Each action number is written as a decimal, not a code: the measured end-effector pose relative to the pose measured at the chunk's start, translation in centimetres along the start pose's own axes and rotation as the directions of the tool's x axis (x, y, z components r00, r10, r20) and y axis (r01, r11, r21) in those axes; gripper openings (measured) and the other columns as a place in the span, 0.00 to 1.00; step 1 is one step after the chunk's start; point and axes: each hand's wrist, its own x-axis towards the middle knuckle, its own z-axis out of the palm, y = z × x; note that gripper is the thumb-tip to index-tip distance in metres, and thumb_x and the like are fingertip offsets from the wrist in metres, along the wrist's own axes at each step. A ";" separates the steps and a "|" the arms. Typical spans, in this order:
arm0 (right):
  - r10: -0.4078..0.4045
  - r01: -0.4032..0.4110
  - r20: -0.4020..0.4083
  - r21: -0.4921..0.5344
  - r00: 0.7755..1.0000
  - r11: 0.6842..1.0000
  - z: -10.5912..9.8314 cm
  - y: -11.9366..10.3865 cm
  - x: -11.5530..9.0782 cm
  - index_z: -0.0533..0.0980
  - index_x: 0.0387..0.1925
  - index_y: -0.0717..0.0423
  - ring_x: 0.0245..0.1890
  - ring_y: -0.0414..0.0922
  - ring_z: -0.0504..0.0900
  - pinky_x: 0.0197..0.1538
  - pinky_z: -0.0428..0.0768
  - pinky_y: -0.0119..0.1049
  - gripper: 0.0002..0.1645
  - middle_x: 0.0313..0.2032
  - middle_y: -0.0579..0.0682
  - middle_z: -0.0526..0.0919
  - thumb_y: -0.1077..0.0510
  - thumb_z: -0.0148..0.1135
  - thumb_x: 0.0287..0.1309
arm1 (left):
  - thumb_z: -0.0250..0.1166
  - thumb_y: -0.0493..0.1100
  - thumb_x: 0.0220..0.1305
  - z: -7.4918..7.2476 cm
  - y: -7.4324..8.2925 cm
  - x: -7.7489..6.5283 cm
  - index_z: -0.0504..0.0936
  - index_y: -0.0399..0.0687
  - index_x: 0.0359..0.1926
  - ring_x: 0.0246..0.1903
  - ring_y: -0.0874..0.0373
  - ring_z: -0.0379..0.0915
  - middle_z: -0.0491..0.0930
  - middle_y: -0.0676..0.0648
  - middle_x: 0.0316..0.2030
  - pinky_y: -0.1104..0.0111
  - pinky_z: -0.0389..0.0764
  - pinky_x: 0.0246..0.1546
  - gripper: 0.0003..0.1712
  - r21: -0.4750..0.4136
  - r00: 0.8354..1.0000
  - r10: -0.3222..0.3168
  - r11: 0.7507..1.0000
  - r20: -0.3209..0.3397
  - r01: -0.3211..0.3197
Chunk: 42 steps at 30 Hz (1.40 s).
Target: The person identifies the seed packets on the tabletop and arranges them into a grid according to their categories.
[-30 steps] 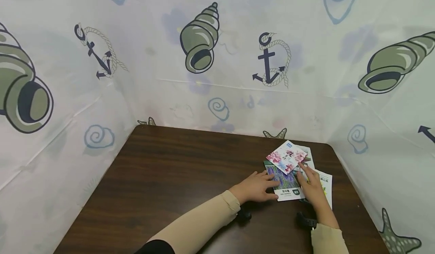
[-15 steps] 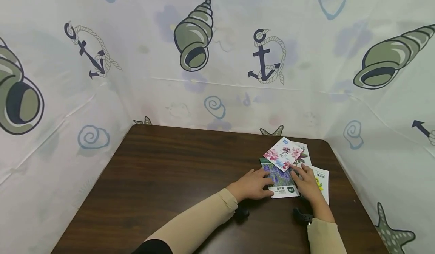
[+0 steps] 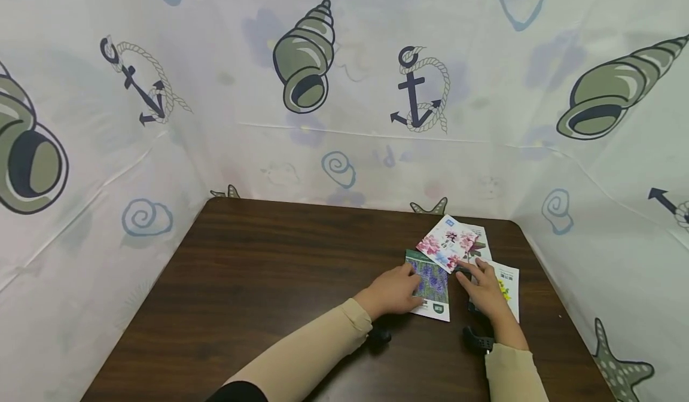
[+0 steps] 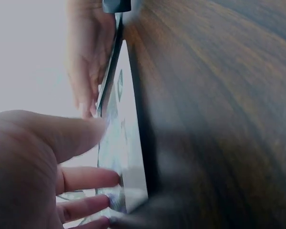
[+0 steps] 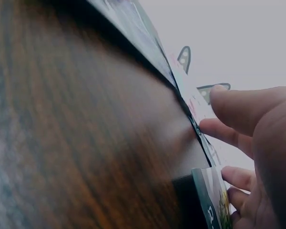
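My left hand (image 3: 392, 291) lies over the left side of a flat lavender-printed packet (image 3: 433, 282), its fingertips touching the printed face. In the left wrist view, the thumb and extended fingers reach over this packet (image 4: 132, 157) from above. My right hand (image 3: 487, 291) rests on the pile to the right, fingers spread and slightly bent. Under its fingertips lie the edges of a pink-blossom packet (image 3: 447, 243) and a yellow-flower packet (image 3: 510, 282). A packet with a dark red flower (image 3: 481, 243) sits partly hidden behind them. The right wrist view shows the right fingers (image 5: 236, 177) touching packet edges.
The packets lie on a dark brown wooden table (image 3: 280, 270), near its back right corner. White cloth (image 3: 366, 91) printed with shells and anchors hangs behind and on both sides. A dark strap piece (image 3: 476, 339) is at the right wrist.
The lavender packet has slid left under my left hand, away from the pile, showing bare table between it and the right hand. The right hand stays on the other packets.
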 end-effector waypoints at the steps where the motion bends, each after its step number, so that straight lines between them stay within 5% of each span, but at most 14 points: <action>1: -0.006 0.006 -0.005 -0.008 1.000 1.000 0.0 0.0 0.0 0.68 0.81 0.52 0.84 0.78 0.45 0.80 0.52 0.80 0.38 0.85 0.73 0.41 0.38 0.57 0.82 | 0.68 0.63 0.75 0.0 0.0 0.0 0.85 0.54 0.47 0.43 0.60 0.78 0.79 0.47 0.56 0.66 0.83 0.44 0.19 0.016 1.000 -0.022 1.000 -0.003 0.022; 7: -0.055 0.054 -0.027 -0.052 0.998 0.997 0.0 0.1 -0.1 0.68 0.82 0.52 0.82 0.80 0.49 0.78 0.57 0.81 0.37 0.83 0.77 0.45 0.46 0.64 0.80 | 0.70 0.66 0.72 0.3 -0.2 -0.3 0.80 0.54 0.71 0.63 0.53 0.77 0.75 0.44 0.66 0.62 0.82 0.65 0.36 0.088 0.991 -0.134 0.987 0.015 0.132; 16: -0.042 0.041 -0.014 -0.062 0.999 0.997 -0.5 0.0 -0.1 0.63 0.83 0.58 0.82 0.77 0.49 0.80 0.56 0.78 0.40 0.83 0.76 0.46 0.49 0.64 0.79 | 0.71 0.53 0.70 0.3 -0.7 -0.8 0.83 0.47 0.61 0.64 0.50 0.75 0.74 0.41 0.64 0.63 0.78 0.70 0.24 0.060 0.993 -0.117 0.991 -0.013 0.117; 21: -0.033 0.033 -0.008 -0.057 0.999 0.998 -0.5 0.1 0.0 0.64 0.82 0.59 0.83 0.76 0.50 0.80 0.55 0.78 0.40 0.83 0.76 0.46 0.48 0.64 0.79 | 0.71 0.46 0.67 0.3 -1.2 -1.0 0.78 0.38 0.68 0.75 0.45 0.70 0.71 0.36 0.73 0.62 0.75 0.77 0.31 -0.006 0.990 -0.140 0.990 0.002 0.140; 26: -0.034 0.033 -0.015 -0.043 0.999 0.999 -0.5 0.1 0.0 0.64 0.82 0.59 0.83 0.76 0.50 0.80 0.55 0.78 0.40 0.83 0.75 0.46 0.49 0.64 0.79 | 0.66 0.48 0.71 0.1 -1.5 -1.6 0.73 0.45 0.79 0.80 0.41 0.64 0.68 0.35 0.77 0.58 0.67 0.83 0.37 -0.038 0.982 -0.185 0.982 0.026 0.186; 34: -0.021 0.020 -0.012 -0.047 1.000 0.999 -0.5 0.0 0.0 0.64 0.82 0.58 0.83 0.76 0.50 0.80 0.55 0.78 0.39 0.84 0.75 0.46 0.48 0.64 0.79 | 0.68 0.69 0.73 0.6 -2.0 -2.4 0.71 0.49 0.81 0.84 0.37 0.56 0.64 0.34 0.79 0.51 0.60 0.86 0.46 -0.024 0.971 -0.238 0.971 0.023 0.238; 42: -0.029 0.028 -0.009 -0.045 1.000 0.999 -0.5 0.1 0.2 0.65 0.82 0.58 0.83 0.76 0.50 0.80 0.56 0.77 0.40 0.83 0.75 0.46 0.46 0.63 0.80 | 0.69 0.65 0.74 0.9 -2.7 -2.7 0.66 0.46 0.83 0.86 0.35 0.50 0.57 0.33 0.85 0.50 0.56 0.88 0.48 -0.077 0.978 -0.207 0.975 0.013 0.208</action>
